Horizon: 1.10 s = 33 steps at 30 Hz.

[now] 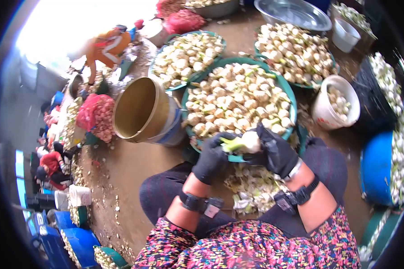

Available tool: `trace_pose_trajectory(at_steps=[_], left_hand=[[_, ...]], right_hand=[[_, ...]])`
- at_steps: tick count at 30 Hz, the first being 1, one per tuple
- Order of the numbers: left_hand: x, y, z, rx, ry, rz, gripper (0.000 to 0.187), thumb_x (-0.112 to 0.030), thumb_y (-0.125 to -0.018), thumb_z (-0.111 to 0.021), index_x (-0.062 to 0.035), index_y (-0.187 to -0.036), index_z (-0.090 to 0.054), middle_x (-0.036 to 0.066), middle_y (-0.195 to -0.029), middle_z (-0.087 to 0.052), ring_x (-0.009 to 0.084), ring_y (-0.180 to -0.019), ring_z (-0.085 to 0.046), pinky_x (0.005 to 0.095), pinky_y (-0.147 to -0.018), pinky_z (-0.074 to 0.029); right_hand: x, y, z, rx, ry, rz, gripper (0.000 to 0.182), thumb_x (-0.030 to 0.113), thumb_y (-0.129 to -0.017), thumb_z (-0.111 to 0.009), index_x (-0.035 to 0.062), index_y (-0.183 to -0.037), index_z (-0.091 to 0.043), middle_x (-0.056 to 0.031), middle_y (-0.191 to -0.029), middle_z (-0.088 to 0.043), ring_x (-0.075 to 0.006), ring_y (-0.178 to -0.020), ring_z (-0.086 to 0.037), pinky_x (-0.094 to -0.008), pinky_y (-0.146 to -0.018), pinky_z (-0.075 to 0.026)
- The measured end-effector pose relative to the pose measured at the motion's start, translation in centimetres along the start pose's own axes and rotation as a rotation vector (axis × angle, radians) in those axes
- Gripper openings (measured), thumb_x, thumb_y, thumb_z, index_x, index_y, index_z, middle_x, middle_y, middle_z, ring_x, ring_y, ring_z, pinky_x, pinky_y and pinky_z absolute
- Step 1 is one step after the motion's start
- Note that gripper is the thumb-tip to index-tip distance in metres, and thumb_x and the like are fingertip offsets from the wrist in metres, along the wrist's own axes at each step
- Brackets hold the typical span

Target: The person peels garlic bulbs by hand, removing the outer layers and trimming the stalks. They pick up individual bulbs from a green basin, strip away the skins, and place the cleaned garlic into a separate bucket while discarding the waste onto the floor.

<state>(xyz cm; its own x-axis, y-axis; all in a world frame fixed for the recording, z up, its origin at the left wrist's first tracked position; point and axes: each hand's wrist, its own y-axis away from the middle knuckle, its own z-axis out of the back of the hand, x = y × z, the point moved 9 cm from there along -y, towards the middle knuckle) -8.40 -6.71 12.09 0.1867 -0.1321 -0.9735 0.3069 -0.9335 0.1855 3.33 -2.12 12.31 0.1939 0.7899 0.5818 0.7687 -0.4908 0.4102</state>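
Note:
A garlic bulb with a pale green stem is held between my two gloved hands, over the near rim of a green tub heaped with garlic bulbs. My left hand, in a black glove, has its fingers closed at the stem end. Around the white bulb end, my right hand, also in a black glove, is closed. Any tool inside the right hand is hidden. Below the hands, garlic skins and trimmings lie in a pile between my legs.
A large empty-looking bucket leans at the left of the tub. To the right stands a white bucket with some bulbs. More full tubs sit behind. Blue containers edge the right side. A person in orange bends at upper left.

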Motion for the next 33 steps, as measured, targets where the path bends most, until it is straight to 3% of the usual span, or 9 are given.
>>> trace_pose_trajectory(at_steps=[6, 13, 17, 19, 22, 24, 26, 29, 33], left_hand=[[-0.4, 1.0, -1.5, 0.235, 0.441, 0.002, 0.027, -0.012, -0.081, -0.059, -0.0014, -0.105, -0.053, 0.008, -0.094, -0.061, 0.0158, -0.083, -0.060, 0.0283, -0.076, -0.049], [-2.5, 1.1, 0.2, 0.109, -0.376, 0.070, 0.009, -0.010, -0.082, -0.058, -0.0025, -0.087, -0.059, 0.002, -0.075, -0.059, 0.0107, -0.071, -0.056, 0.0280, -0.061, -0.046], [-4.8, 1.7, -0.3, 0.029, -0.919, -0.429, 0.016, -0.007, -0.075, -0.064, -0.0023, -0.090, -0.059, 0.005, -0.076, -0.060, 0.0144, -0.073, -0.058, 0.0303, -0.064, -0.046], [-5.4, 1.9, -0.7, 0.044, -0.678, -0.326, 0.018, -0.007, -0.078, -0.061, -0.0030, -0.095, -0.059, 0.008, -0.087, -0.063, 0.0221, -0.079, -0.060, 0.0321, -0.070, -0.047], [0.6, 1.4, 0.2, 0.027, 0.992, 0.369, 0.029, -0.004, -0.082, -0.057, -0.0028, -0.111, -0.057, 0.005, -0.097, -0.061, 0.0145, -0.084, -0.058, 0.0265, -0.078, -0.046], [0.4, 1.9, 4.1, -0.150, 0.123, 0.149, 0.035, -0.002, -0.080, -0.057, 0.0003, -0.115, -0.053, 0.005, -0.093, -0.060, 0.0096, -0.082, -0.054, 0.0228, -0.075, -0.046], [-1.0, 2.7, 3.1, -0.056, -0.075, 0.125, 0.036, -0.001, -0.080, -0.057, 0.0022, -0.115, -0.052, 0.005, -0.089, -0.059, 0.0101, -0.079, -0.054, 0.0214, -0.072, -0.045], [-2.6, 2.8, 1.8, -0.048, -0.056, -0.006, 0.039, -0.003, -0.080, -0.061, 0.0004, -0.118, -0.051, 0.000, -0.082, -0.055, 0.0063, -0.071, -0.051, 0.0200, -0.063, -0.044], [-5.5, 3.1, -0.3, -0.103, -0.079, -0.230, 0.039, -0.001, -0.073, -0.068, -0.0006, -0.110, -0.055, 0.001, -0.085, -0.056, 0.0074, -0.080, -0.052, 0.0219, -0.068, -0.046]], right_hand=[[2.7, 0.5, -0.4, -0.064, 0.552, 0.545, 0.046, -0.001, -0.074, -0.064, -0.0005, -0.114, -0.043, -0.0119, -0.101, -0.057, -0.0168, -0.089, -0.059, -0.0285, -0.076, -0.051], [1.1, 1.4, -1.9, 0.058, 0.378, 0.093, 0.026, 0.010, -0.075, -0.063, 0.0001, -0.098, -0.056, -0.0041, -0.074, -0.061, -0.0093, -0.052, -0.055, -0.0202, -0.046, -0.042], [-1.4, 2.6, -4.0, 0.298, 0.375, -0.147, 0.030, 0.012, -0.076, -0.064, -0.0022, -0.102, -0.057, -0.0067, -0.081, -0.062, -0.0133, -0.065, -0.060, -0.0237, -0.055, -0.049], [-2.7, 1.1, -2.4, 0.251, 0.289, -0.092, 0.032, 0.018, -0.080, -0.064, -0.0026, -0.103, -0.056, -0.0076, -0.088, -0.062, -0.0145, -0.074, -0.061, -0.0267, -0.062, -0.051], [0.6, 1.5, -3.4, 0.237, 0.277, 0.012, 0.030, 0.017, -0.086, -0.057, -0.0030, -0.108, -0.053, -0.0080, -0.094, -0.061, -0.0152, -0.077, -0.061, -0.0264, -0.067, -0.051], [1.4, 1.3, -2.0, 0.162, 0.349, 0.141, 0.031, 0.015, -0.087, -0.054, -0.0037, -0.112, -0.050, -0.0088, -0.097, -0.060, -0.0152, -0.081, -0.061, -0.0258, -0.070, -0.050], [2.2, 0.7, -1.4, 0.151, 0.517, 0.385, 0.033, 0.011, -0.090, -0.050, -0.0052, -0.118, -0.044, -0.0103, -0.103, -0.057, -0.0151, -0.089, -0.060, -0.0246, -0.076, -0.050], [0.1, -0.5, -0.9, 0.123, 0.044, 0.160, 0.041, 0.013, -0.090, -0.051, -0.0041, -0.124, -0.036, -0.0115, -0.108, -0.055, -0.0166, -0.091, -0.059, -0.0282, -0.079, -0.051], [0.9, -1.0, -0.6, 0.067, 0.249, 0.316, 0.039, 0.003, -0.084, -0.057, -0.0026, -0.118, -0.040, -0.0098, -0.102, -0.056, -0.0167, -0.088, -0.059, -0.0290, -0.076, -0.051]])
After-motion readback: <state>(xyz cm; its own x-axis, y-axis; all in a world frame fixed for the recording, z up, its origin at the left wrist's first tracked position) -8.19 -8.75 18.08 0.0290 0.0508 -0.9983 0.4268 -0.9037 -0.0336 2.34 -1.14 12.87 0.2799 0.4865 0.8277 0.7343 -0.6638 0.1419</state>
